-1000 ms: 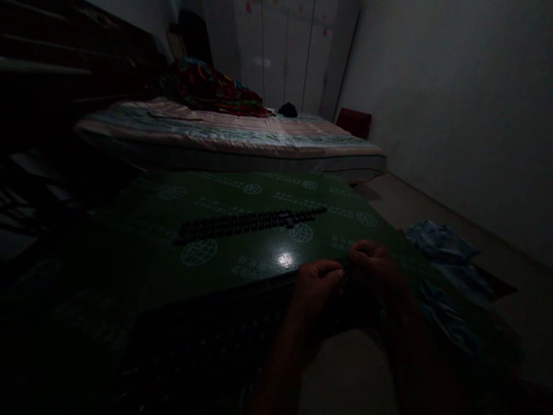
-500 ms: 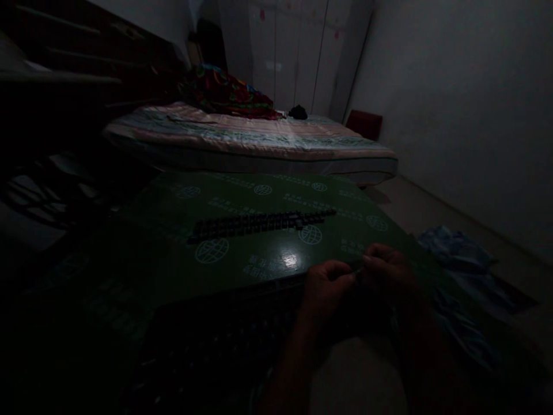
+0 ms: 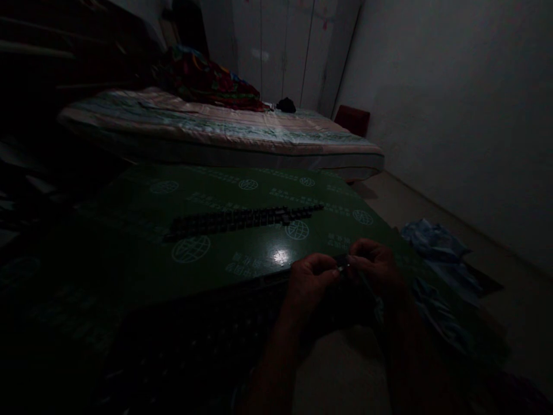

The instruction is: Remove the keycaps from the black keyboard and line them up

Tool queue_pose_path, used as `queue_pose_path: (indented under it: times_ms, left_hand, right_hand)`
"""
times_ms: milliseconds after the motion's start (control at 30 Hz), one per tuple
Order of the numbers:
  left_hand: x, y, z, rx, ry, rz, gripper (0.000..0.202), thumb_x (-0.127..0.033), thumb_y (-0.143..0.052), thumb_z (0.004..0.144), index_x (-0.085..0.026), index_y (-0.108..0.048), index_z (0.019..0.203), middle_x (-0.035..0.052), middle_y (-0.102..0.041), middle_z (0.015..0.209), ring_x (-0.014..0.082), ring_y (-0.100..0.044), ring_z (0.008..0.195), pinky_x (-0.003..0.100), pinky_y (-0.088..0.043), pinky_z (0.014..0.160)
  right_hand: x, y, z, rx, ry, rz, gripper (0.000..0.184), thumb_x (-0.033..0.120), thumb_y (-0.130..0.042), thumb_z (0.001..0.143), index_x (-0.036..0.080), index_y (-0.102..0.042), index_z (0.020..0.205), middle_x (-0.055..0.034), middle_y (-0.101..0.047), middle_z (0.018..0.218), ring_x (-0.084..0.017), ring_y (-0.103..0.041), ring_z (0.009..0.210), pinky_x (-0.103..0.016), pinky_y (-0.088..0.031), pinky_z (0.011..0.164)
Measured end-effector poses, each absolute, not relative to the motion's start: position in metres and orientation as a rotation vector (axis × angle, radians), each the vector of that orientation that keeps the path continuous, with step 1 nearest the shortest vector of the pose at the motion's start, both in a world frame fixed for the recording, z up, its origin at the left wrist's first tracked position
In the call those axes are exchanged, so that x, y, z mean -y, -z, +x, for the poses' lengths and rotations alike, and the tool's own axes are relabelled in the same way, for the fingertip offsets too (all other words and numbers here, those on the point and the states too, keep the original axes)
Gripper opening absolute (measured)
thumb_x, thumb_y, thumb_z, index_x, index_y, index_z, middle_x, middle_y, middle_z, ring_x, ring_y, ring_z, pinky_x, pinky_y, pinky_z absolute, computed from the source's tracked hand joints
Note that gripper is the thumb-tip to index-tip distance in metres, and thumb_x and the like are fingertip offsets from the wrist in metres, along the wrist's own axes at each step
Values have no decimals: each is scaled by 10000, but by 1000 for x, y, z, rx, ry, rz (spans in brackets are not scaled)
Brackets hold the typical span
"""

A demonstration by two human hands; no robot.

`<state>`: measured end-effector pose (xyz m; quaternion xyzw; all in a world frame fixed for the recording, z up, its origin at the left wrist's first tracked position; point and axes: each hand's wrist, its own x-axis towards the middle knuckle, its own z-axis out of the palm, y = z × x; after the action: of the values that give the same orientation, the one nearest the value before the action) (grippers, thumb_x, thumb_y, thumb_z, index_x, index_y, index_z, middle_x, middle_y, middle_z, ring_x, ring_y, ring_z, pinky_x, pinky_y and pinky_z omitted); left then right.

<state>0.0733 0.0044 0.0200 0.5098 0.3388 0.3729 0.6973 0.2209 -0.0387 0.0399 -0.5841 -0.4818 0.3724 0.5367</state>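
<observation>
A dark keyboard [image 3: 194, 328] lies along the near side of a green printed tabletop [image 3: 138, 271], its key area hard to make out in the gloom. Over its right end, my left hand [image 3: 309, 282] pinches with thumb and forefinger. My right hand [image 3: 375, 268] pinches just beside it, the fingertips of both almost touching. Something small and pale shows between them, too dim to name. Beyond the keyboard, several rows of loose black keycaps [image 3: 242, 219] are laid out on the tabletop.
Behind the table stands a bed [image 3: 242, 129] with a striped cover and a red patterned blanket [image 3: 211, 80]. Crumpled blue cloth [image 3: 432, 242] lies to the right of the table. A pale wardrobe [image 3: 276, 52] rises at the back.
The whole view has shifted, so the scene sits further left and slightly higher. Both hands stay together over the keyboard's right end; a small pale glint now shows between the fingertips.
</observation>
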Motion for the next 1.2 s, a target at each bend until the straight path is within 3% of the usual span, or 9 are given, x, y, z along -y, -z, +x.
queue_pose_path:
  times_ms: [467, 800, 1200]
  left_hand:
    - [-6, -12, 81, -958, -953, 1400, 60, -195, -581, 656, -176, -636, 671, -10, -626, 662, 144, -580, 659, 229, -433, 631]
    - [-6, -7, 81, -960, -936, 1477, 89, -221, -564, 677, -194, -647, 686, -4, -637, 671, 155, -579, 673, 232, -428, 630]
    - [1, -6, 84, -857, -908, 1979, 159, -103, -473, 733, -181, -612, 732, 36, -609, 778, 162, -564, 762, 258, -428, 699]
  right_hand:
    - [36, -38, 234, 1243, -666, -1862, 153, 291, -563, 626, 179, -518, 533, 52, -461, 431, -88, -424, 406, -182, -297, 377]
    - [33, -33, 228, 1344, -692, -1854, 117, 263, -548, 628, 176, -530, 551, 49, -476, 455, -93, -438, 432, -180, -301, 396]
    - [30, -27, 230, 1358, -818, -1796, 100, 216, -522, 626, 172, -532, 537, 55, -478, 469, -87, -439, 447, -176, -316, 407]
